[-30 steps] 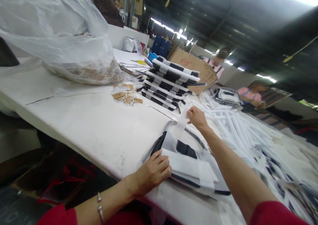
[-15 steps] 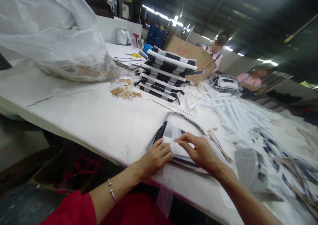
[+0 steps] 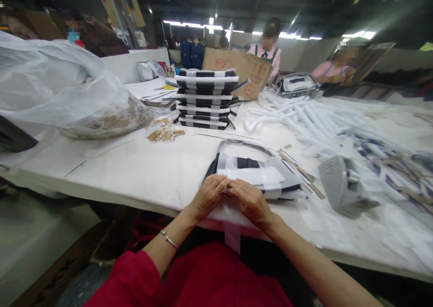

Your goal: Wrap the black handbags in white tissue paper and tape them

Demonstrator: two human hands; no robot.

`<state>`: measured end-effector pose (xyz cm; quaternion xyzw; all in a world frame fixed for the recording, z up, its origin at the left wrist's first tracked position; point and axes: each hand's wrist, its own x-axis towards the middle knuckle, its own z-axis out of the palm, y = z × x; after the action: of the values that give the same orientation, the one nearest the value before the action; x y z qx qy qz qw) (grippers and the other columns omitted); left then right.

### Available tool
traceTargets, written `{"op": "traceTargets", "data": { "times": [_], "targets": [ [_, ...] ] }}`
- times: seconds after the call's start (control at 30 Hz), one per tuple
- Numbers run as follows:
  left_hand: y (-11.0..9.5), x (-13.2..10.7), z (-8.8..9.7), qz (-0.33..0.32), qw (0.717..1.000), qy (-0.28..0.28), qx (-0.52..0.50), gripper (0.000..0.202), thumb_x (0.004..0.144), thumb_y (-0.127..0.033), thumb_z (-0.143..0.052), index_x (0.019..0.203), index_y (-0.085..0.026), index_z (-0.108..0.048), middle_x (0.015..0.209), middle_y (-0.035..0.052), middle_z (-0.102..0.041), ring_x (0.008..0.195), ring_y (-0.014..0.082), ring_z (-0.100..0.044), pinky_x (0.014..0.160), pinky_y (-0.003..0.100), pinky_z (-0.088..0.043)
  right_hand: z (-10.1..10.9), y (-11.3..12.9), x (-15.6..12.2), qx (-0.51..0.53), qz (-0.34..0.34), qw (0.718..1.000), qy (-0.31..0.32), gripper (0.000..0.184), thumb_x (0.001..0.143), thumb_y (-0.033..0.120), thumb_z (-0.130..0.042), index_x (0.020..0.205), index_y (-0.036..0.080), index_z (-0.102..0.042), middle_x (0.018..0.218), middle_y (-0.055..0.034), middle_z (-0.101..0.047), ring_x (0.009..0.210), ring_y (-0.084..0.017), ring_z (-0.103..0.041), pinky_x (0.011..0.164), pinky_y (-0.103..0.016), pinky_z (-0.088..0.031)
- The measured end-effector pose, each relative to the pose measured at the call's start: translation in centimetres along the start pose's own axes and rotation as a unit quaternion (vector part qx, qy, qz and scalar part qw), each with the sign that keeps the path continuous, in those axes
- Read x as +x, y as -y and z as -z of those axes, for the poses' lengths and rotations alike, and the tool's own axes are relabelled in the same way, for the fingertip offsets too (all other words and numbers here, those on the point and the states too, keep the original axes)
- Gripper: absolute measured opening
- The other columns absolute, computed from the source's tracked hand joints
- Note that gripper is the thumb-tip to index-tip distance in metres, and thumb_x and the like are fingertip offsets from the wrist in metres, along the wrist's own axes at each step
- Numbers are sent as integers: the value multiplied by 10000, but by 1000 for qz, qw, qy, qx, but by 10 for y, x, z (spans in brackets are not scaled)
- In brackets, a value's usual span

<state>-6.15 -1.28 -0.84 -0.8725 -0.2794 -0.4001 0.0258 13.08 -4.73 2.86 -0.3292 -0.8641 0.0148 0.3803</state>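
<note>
A black bag point(image 3: 248, 163) with a wrapped, looped handle lies flat at the table's near edge, partly covered by a white padding piece point(image 3: 252, 176). At its near left corner my left hand point(image 3: 209, 196) and my right hand point(image 3: 248, 202) meet, fingertips almost touching. Both have their fingers bent and closed at the edge of the wrapping. Between them a translucent strip point(image 3: 232, 234) hangs down past the table edge, its upper end hidden by the fingers.
Behind the bag stands a stack of wrapped black bags point(image 3: 204, 109). Small brown tags point(image 3: 162, 133) and a big plastic-wrapped bundle point(image 3: 101, 117) are left. White tubes point(image 3: 304, 115) and a grey tape dispenser point(image 3: 341, 183) lie right. Two people work beyond a cardboard box point(image 3: 233, 65).
My right hand has come down from above the padding to the near edge beside my left hand. The white piece now lies across the bag, and the view has levelled.
</note>
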Motion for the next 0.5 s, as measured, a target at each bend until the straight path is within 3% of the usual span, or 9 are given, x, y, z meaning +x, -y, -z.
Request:
{"op": "traceTargets", "data": {
  "times": [0.1,0.33,0.5],
  "targets": [
    [-1,2,3,7,1000,22,-15,366,898,-139,-551,1261,-164,-515,1136,119,-663,1111,233,-601,987,455,-511,-1,2,-5,5,4,1000,-5,300,938,66,-485,1113,221,-673,1184,-84,-716,1158,-206,-645,1063,-458,-502],
    [-3,0,8,17,999,22,-46,373,861,-38,-477,1204,-174,-534,1165,92,-656,1174,205,-576,1078,483,-444,-5,-2,-14,-22,7,1000,-16,393,964,71,-433,1289,226,-591,1178,-79,-715,1165,-200,-637,1054,-441,-510],
    [-3,-2,6,23,998,31,-45,392,853,-27,-471,1210,-182,-523,1185,92,-649,1196,209,-572,1092,513,-426,-5,-2,-9,-24,-72,997,-16,361,961,152,-491,1297,242,-587,1156,-101,-696,1094,-235,-654,979,-428,-548]
  ]
}}
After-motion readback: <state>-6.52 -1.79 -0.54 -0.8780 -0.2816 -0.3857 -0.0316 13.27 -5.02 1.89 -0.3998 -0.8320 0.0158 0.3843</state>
